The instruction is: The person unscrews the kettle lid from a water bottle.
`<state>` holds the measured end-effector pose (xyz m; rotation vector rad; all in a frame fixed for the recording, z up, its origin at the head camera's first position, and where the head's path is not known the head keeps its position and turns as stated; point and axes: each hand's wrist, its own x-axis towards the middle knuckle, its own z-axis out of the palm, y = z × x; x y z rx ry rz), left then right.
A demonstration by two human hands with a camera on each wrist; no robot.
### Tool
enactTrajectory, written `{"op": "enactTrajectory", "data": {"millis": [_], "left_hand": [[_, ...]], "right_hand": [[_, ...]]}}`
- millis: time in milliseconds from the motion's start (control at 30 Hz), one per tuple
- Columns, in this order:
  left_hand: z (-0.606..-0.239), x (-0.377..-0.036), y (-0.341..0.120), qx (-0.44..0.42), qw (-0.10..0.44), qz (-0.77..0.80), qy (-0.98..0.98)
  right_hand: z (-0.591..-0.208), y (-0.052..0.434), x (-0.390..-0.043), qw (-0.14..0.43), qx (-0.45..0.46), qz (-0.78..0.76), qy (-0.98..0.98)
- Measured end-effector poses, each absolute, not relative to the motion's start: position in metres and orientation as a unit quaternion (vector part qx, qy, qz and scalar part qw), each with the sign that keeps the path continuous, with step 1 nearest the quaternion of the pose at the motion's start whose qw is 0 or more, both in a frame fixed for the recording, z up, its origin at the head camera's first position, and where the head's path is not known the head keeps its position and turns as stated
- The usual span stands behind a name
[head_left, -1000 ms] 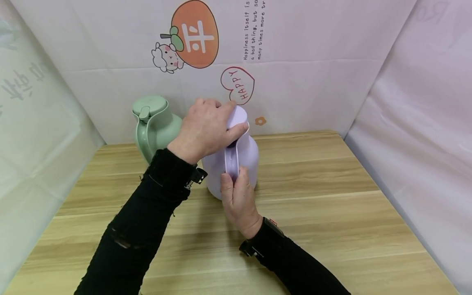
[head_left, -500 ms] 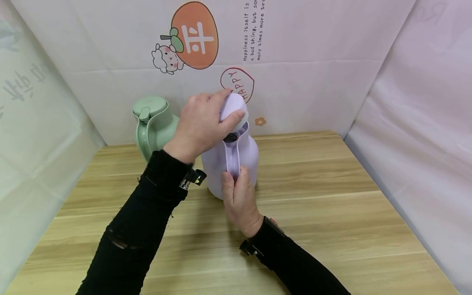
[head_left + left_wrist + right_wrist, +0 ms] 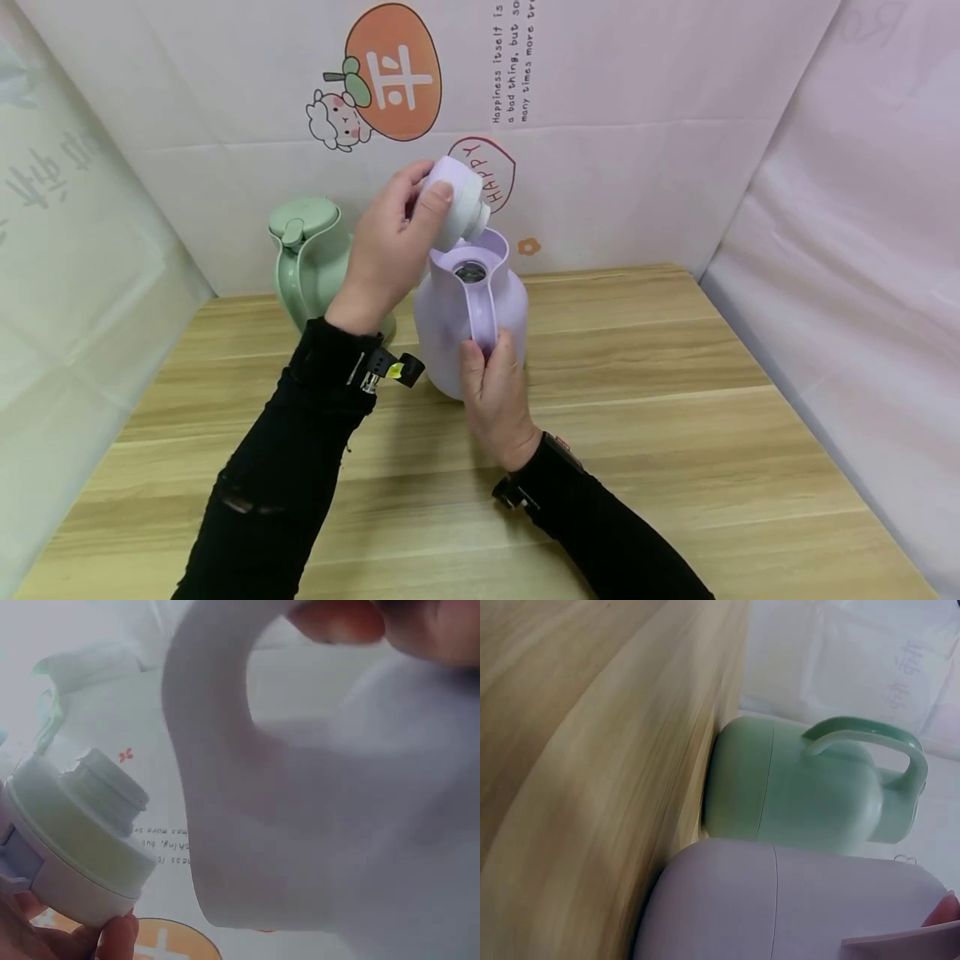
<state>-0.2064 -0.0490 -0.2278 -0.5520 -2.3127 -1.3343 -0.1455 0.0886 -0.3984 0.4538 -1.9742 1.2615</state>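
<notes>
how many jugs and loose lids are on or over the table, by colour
lilac jug: 1, standing open, right hand gripping its handle
green jug: 1, lid on, standing behind
lilac and white lid: 1, left hand holding it above the lilac jug
total: 3

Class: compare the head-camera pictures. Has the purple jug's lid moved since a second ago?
Yes. The lid, gripped by the left hand, has lifted off the purple jug and now sits tilted, higher against the wall's "HAPPY" heart.
</notes>
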Motion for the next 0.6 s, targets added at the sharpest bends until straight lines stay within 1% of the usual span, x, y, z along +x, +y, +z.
{"op": "enactTrajectory", "data": {"millis": [367,600], "left_hand": [[-0.239,-0.201,-0.045,-0.197,0.171,-0.705,-0.659],[-0.254,-0.203,-0.039,-0.167,0.143,-0.796,-0.564]], "right_hand": [[-0.397,0.1,-0.157,0.377,0.141,0.494,-0.771],[-0.397,0.109,-0.165,0.389,0.128,0.476,-0.778]]}}
